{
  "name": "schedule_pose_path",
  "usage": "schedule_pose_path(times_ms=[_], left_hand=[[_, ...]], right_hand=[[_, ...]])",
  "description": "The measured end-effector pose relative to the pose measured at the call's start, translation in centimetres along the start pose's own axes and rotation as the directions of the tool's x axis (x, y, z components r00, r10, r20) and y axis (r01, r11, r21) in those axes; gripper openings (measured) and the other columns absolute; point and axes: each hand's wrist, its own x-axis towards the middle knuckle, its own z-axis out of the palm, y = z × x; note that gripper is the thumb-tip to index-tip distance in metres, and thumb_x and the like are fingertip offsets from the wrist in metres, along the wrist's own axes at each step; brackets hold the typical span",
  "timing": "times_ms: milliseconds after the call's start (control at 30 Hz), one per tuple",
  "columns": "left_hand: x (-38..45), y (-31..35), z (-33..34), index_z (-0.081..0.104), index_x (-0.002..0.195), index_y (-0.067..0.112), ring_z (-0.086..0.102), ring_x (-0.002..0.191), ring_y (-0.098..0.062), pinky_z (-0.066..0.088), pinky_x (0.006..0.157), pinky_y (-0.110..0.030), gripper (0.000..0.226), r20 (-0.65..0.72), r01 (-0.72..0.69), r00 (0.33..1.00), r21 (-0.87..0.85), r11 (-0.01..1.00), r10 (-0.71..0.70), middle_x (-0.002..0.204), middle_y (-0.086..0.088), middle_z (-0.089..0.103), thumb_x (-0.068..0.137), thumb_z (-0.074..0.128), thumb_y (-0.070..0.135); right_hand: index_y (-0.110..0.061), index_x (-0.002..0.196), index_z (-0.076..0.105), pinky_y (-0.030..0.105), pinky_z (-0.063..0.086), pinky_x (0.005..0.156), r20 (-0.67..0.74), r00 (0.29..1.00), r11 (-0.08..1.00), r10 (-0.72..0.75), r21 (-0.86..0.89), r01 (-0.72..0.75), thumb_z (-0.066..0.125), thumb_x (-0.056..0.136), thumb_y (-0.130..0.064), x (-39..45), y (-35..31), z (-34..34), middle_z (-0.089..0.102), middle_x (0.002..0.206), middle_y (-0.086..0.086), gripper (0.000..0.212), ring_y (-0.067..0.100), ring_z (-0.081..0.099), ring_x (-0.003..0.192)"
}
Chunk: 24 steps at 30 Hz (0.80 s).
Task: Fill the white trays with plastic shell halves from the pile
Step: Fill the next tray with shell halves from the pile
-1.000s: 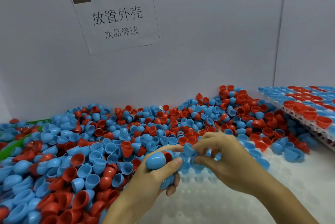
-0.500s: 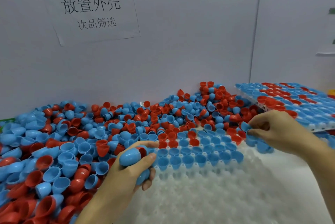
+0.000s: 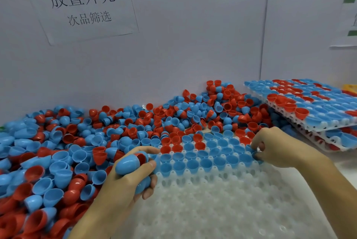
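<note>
A big pile of blue and red shell halves (image 3: pixel 81 142) covers the table's left and back. In front of me lies a white tray (image 3: pixel 222 206); its far rows hold blue and a few red halves, its near cells are bare. My left hand (image 3: pixel 127 178) grips a bunch of shell halves (image 3: pixel 128 162), mostly blue with a red one showing, at the tray's left edge. My right hand (image 3: pixel 274 147) pinches a blue half (image 3: pixel 256 154) at the right end of the filled rows.
Stacked filled trays (image 3: pixel 309 107) sit at the back right, tilted on the pile. A grey wall with a paper sign (image 3: pixel 81 2) closes the back. A second sign (image 3: pixel 349 20) hangs at far right.
My right hand has moved from beside the left hand out to the tray's right edge, then settled lower onto the row. The left hand keeps its bunch, barely shifting.
</note>
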Motion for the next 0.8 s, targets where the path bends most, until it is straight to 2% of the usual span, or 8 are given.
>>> schedule_pose_path(times_ms=[133,267,400,467,567,633,733,800], left_hand=[[-0.2,0.1,0.0,0.075,0.093,0.014,0.053,0.052,-0.02,0.039,0.039,-0.026,0.022,0.005,0.002,1.0,-0.003,1.0,-0.002,0.065,-0.015,0.054,0.072,0.069,0.011],[-0.1,0.2,0.0,0.075,0.094,0.014,0.053,0.053,-0.02,0.039,0.039,-0.026,0.023,0.004,0.017,1.0,-0.014,1.0,-0.017,0.064,-0.017,0.053,0.072,0.07,0.012],[-0.1,0.3,0.0,0.076,0.092,0.016,0.054,0.054,-0.02,0.04,0.04,-0.026,0.021,0.01,0.013,1.0,-0.025,1.0,-0.013,0.066,-0.015,0.053,0.072,0.069,0.012],[-0.1,0.3,-0.1,0.076,0.092,0.015,0.054,0.054,-0.02,0.04,0.04,-0.026,0.021,0.008,0.015,1.0,-0.041,0.999,-0.014,0.068,-0.014,0.055,0.072,0.069,0.011],[-0.2,0.4,0.0,0.076,0.092,0.012,0.055,0.054,-0.02,0.04,0.039,-0.025,0.022,0.008,0.034,0.999,-0.097,0.995,-0.034,0.069,-0.013,0.056,0.071,0.068,0.008],[-0.3,0.6,0.0,0.076,0.089,0.011,0.055,0.055,-0.021,0.041,0.04,-0.025,0.022,0.017,0.051,0.999,-0.147,0.988,-0.049,0.07,-0.013,0.058,0.07,0.067,0.006],[-0.4,0.9,0.0,0.077,0.083,0.011,0.055,0.055,-0.02,0.042,0.039,-0.024,0.02,0.023,0.077,0.997,-0.228,0.971,-0.073,0.072,-0.013,0.06,0.069,0.064,0.004],[-0.4,1.0,0.0,0.077,0.08,0.011,0.056,0.055,-0.02,0.043,0.041,-0.023,0.02,0.016,0.082,0.997,-0.261,0.962,-0.081,0.073,-0.011,0.062,0.07,0.063,0.003]], right_hand=[[-0.023,0.113,0.073,0.026,0.059,0.076,0.009,1.0,1.0,0.009,0.017,-0.009,0.074,0.088,-0.022,0.0,0.1,0.3,0.069,0.104,-0.003,0.025,0.01,0.063,0.085],[-0.026,0.114,0.073,0.026,0.057,0.077,0.021,1.0,0.998,0.004,0.058,-0.006,0.071,0.09,-0.028,-0.1,0.9,0.4,0.068,0.105,-0.008,0.024,0.007,0.062,0.086],[-0.033,0.108,0.072,0.016,0.046,0.057,-0.03,0.999,0.996,-0.019,0.09,0.021,0.07,0.091,-0.029,-0.3,1.3,0.4,0.062,0.089,-0.017,0.018,0.005,0.06,0.076],[-0.036,0.1,0.073,0.017,0.045,0.055,-0.096,0.995,0.992,-0.035,0.115,0.046,0.071,0.09,-0.028,-0.3,1.2,0.3,0.063,0.085,-0.018,0.013,0.005,0.061,0.072],[-0.033,0.098,0.077,0.02,0.056,0.069,-0.075,0.996,0.989,-0.05,0.138,0.061,0.07,0.091,-0.021,-0.2,0.9,0.6,0.067,0.092,-0.02,0.015,0.002,0.064,0.078],[-0.03,0.099,0.077,0.021,0.057,0.073,-0.072,0.996,0.989,-0.047,0.139,0.057,0.068,0.092,-0.019,-0.3,0.8,0.6,0.069,0.096,-0.018,0.016,0.001,0.064,0.079],[-0.027,0.1,0.076,0.012,0.047,0.058,-0.18,0.983,0.983,-0.029,0.173,0.061,0.066,0.093,-0.016,-0.6,0.6,0.1,0.069,0.092,-0.015,0.017,-0.002,0.06,0.07],[-0.022,0.107,0.075,0.012,0.047,0.064,-0.269,0.963,0.979,-0.035,0.186,0.087,0.066,0.092,-0.014,-0.9,-0.2,-0.6,0.07,0.098,-0.011,0.019,-0.001,0.059,0.075]])
